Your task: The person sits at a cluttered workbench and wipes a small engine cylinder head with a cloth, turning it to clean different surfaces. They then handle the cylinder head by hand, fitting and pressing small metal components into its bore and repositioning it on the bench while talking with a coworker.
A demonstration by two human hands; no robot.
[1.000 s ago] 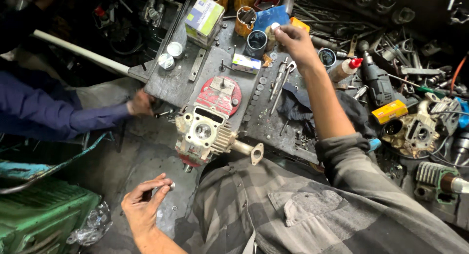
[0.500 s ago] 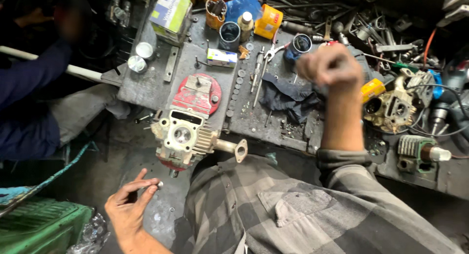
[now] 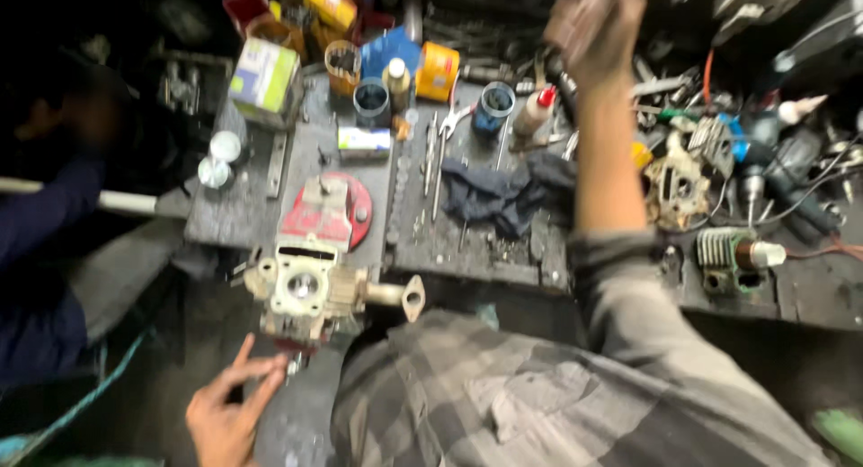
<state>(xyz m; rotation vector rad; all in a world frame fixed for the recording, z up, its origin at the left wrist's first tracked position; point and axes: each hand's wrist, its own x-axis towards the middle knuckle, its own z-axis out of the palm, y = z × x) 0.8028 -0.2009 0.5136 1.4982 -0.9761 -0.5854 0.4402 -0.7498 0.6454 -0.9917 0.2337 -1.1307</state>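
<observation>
Pale small engine (image 3: 310,292), red cover, overhanging workbench edge

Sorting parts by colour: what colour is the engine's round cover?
Red, on the small engine; clearest in the head view, the only one.

We are seeing dim light, brightest mid-workbench (image 3: 467,242); the left edge is falling into deep shadow. Motion blur is smearing everything, worst on the raised right hand (image 3: 595,25). Nothing is staying sharp.
</observation>
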